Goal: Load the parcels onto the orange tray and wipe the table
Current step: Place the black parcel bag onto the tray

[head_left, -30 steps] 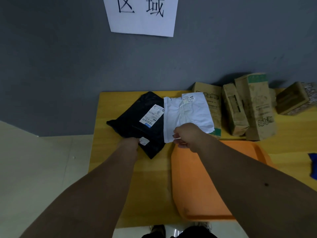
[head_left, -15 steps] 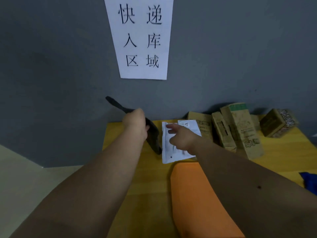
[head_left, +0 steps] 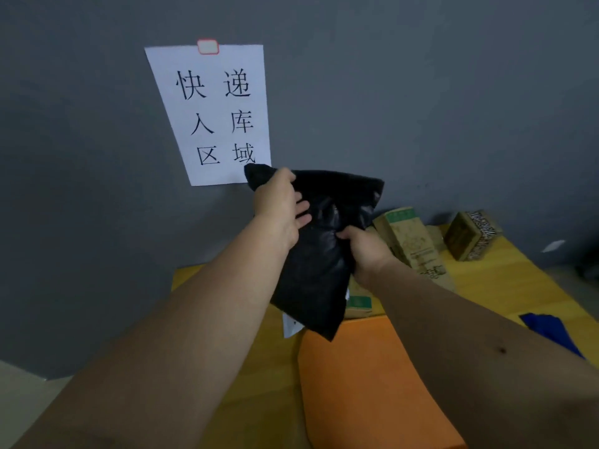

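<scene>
a dark grey wall [head_left: 421, 92] fills the far side of the scene, with a white paper sign [head_left: 214, 115] printed in black characters fixed to it by a small red-edged clip at its top. below it stands a yellow wooden table [head_left: 505, 286], and on its near part lies the orange tray [head_left: 366, 384], bare where it shows. both hands hold a black parcel bag [head_left: 317, 270] up in the air above the far end of the tray, so that its upper corner overlaps the lower right corner of the sign. the left hand [head_left: 278, 205] grips the bag's upper left edge, fingers curled over the plastic, and the right hand [head_left: 366, 251] pinches the bag's right side lower down, its fingers folded into the crumpled film. the bag hangs tilted, its lowest corner pointing down over the tray's far edge. under that corner a bit of a white parcel [head_left: 291, 325] shows on the table, mostly hidden. to the right of the bag, at the far side of the table, stand brown cardboard boxes [head_left: 411, 244] with green print, leaning against one another, and further right a darker patterned box [head_left: 470, 234] sits apart from them. a blue cloth [head_left: 547, 332] lies at the right edge of the table, near the right forearm.
</scene>
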